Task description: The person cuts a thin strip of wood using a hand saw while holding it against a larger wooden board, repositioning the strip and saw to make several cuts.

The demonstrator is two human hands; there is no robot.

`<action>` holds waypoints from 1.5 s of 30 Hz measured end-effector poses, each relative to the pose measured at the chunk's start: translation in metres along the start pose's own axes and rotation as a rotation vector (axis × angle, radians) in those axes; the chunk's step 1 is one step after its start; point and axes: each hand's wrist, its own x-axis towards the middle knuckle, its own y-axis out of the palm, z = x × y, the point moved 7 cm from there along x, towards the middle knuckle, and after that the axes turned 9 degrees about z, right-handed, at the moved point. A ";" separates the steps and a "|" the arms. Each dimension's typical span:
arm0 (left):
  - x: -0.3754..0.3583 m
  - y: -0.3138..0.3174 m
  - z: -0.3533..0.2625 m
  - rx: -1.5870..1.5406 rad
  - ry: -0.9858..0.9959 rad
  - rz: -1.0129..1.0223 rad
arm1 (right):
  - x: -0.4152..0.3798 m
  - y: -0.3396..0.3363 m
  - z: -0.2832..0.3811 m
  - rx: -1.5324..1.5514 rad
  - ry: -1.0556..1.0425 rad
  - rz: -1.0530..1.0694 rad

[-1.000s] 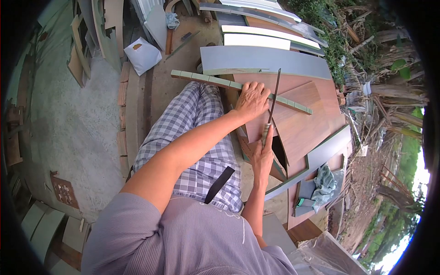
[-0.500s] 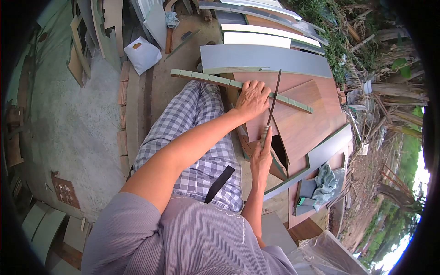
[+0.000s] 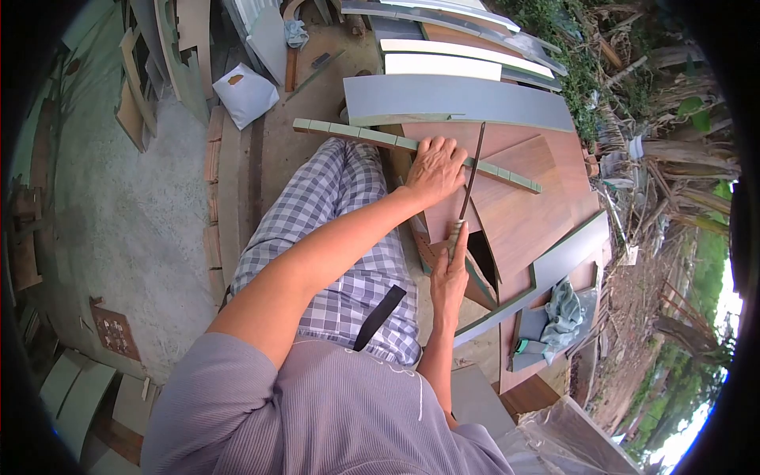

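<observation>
My left hand [image 3: 436, 170] is closed over a long, narrow wooden strip [image 3: 348, 131], pressing it down on stacked brown boards [image 3: 518, 210]. The strip has a pale green face and several evenly spaced lines across it. In my right hand [image 3: 450, 273] is a hand saw [image 3: 473, 178], gripped by its wrapped handle. The thin dark blade shows almost edge-on and crosses the strip just right of my left fingers. Its teeth are too small to make out.
A grey panel [image 3: 459, 103] and white boards [image 3: 443, 66] lie beyond the strip. A blue-grey cloth [image 3: 562, 313] rests at the right near an angled grey board [image 3: 570, 249]. A white sack [image 3: 245, 95] and leaning boards [image 3: 186, 63] stand at the left.
My right hand and the saw have shifted very slightly toward my body. My left hand and the strip look almost unmoved.
</observation>
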 end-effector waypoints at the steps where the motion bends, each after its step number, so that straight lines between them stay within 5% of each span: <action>1: 0.000 -0.001 0.000 0.008 0.002 -0.017 | 0.003 -0.001 0.005 -0.009 0.000 0.000; 7: 0.000 -0.002 0.000 0.020 0.003 -0.020 | 0.022 -0.009 0.022 0.009 0.139 0.099; 20: 0.000 -0.001 0.001 0.011 0.004 -0.017 | 0.019 -0.010 0.023 -0.026 -0.039 0.003; 22: 0.000 0.000 0.001 0.016 -0.004 -0.002 | 0.026 -0.010 0.026 0.006 0.162 0.103; 28: 0.000 0.000 0.000 0.013 -0.004 0.009 | 0.006 -0.005 0.014 -0.033 -0.066 -0.055; 31: 0.000 0.002 0.002 0.003 -0.018 0.041 | -0.004 -0.001 0.004 0.047 0.095 0.056; 38: 0.000 0.001 0.001 0.017 -0.008 0.014 | 0.019 -0.013 0.024 -0.015 -0.015 0.013; 40: 0.000 -0.001 0.001 0.025 -0.006 0.000 | 0.020 -0.013 0.024 -0.042 0.175 0.127; 45: 0.001 -0.003 0.000 0.013 -0.006 0.008 | 0.003 -0.002 0.000 -0.011 0.019 0.022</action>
